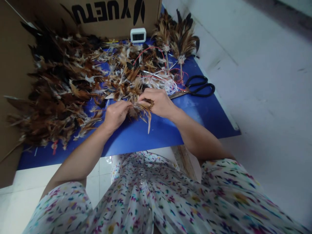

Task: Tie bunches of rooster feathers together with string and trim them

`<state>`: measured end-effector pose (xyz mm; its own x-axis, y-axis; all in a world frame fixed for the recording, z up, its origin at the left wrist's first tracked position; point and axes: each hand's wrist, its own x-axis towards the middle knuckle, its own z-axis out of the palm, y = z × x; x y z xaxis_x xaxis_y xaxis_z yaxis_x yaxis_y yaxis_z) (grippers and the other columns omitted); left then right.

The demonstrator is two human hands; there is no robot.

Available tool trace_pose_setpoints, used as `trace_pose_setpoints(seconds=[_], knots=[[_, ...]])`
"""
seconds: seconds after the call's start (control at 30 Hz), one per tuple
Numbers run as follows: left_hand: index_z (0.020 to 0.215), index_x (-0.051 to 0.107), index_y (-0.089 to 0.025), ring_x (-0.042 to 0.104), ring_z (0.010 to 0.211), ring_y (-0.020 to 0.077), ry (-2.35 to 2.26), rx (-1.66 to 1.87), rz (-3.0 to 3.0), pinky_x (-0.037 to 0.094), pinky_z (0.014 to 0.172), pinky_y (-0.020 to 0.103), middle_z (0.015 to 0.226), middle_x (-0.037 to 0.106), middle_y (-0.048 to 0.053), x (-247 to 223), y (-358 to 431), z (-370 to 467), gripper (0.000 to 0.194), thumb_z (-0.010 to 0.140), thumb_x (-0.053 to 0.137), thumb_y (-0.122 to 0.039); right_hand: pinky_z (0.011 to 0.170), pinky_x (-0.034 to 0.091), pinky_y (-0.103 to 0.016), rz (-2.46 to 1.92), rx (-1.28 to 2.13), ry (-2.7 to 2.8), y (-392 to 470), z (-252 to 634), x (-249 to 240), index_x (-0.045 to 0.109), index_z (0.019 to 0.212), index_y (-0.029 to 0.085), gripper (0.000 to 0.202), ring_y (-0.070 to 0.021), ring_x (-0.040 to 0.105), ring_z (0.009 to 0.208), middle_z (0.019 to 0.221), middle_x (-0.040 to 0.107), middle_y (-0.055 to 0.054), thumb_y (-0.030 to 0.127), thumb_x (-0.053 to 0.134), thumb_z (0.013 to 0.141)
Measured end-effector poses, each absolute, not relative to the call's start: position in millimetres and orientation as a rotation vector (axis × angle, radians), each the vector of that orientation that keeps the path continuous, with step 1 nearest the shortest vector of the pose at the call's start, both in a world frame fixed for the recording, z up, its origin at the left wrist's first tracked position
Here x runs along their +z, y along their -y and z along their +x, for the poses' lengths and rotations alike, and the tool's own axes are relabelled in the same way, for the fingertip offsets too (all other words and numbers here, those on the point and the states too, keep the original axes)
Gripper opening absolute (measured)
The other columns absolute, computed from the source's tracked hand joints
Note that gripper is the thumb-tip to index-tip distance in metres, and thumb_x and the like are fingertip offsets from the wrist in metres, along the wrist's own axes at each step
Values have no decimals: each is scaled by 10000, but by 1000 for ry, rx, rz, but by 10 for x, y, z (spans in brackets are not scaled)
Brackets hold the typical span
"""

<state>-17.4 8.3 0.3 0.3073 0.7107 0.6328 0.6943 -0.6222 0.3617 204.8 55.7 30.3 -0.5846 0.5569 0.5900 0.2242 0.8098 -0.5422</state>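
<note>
Above the front part of the blue tabletop, a small bunch of brown feathers is pinched between my two hands. My left hand is closed on the pale quill end of the bunch. On its other side, my right hand grips the feathers, their tips hanging down below the fingers. Just beyond my hands lies a loose pile of brown and white feathers. White plastic strips lie tangled behind my right hand. Scissors with black handles rest to the right, blades partly hidden by that hand.
A large heap of dark brown feathers covers the left side. Two feather bundles on sticks lie at the back right. A small white digital clock stands before a cardboard box. Red string loops over the pile.
</note>
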Motion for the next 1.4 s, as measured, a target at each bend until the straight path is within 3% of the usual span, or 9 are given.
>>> trace_pose_setpoints(seconds=[0.33,0.47,0.63,0.83,1.4], knots=[[827,743,-197,670,693,154,-1366,1280,2419,495,680,244,720,723,39,59,-66,-138,171,913,608,-257,683,410,-265,-540,463,2275,-527,2069,298,697,882,182,164,-132,576,748,820,627,-20,211,556,962],[746,713,-197,599,550,126,-1345,1266,2092,470,599,232,576,648,0,108,-53,-81,252,903,654,-385,673,404,-270,-512,386,2307,-534,2072,287,667,901,188,165,-147,567,766,826,608,-24,271,549,982],[699,689,-175,558,446,99,-1143,1225,1682,449,476,214,559,648,5,116,-61,-27,418,795,740,-579,708,437,-285,-494,224,2328,-557,2050,258,621,843,194,276,-157,555,773,799,569,-27,313,460,1033],[681,700,-153,562,447,80,-976,1132,1370,475,470,205,579,650,13,115,-65,-13,372,750,821,-498,728,465,-313,-502,115,2329,-545,2046,262,635,840,196,340,-174,564,790,794,567,-37,340,415,1056],[686,650,-129,502,388,52,-766,1106,883,438,386,169,547,632,-25,216,-64,-14,403,575,954,-367,817,517,-357,-613,140,2169,-605,2097,263,706,918,191,215,-186,635,865,891,677,-47,250,520,1009]])
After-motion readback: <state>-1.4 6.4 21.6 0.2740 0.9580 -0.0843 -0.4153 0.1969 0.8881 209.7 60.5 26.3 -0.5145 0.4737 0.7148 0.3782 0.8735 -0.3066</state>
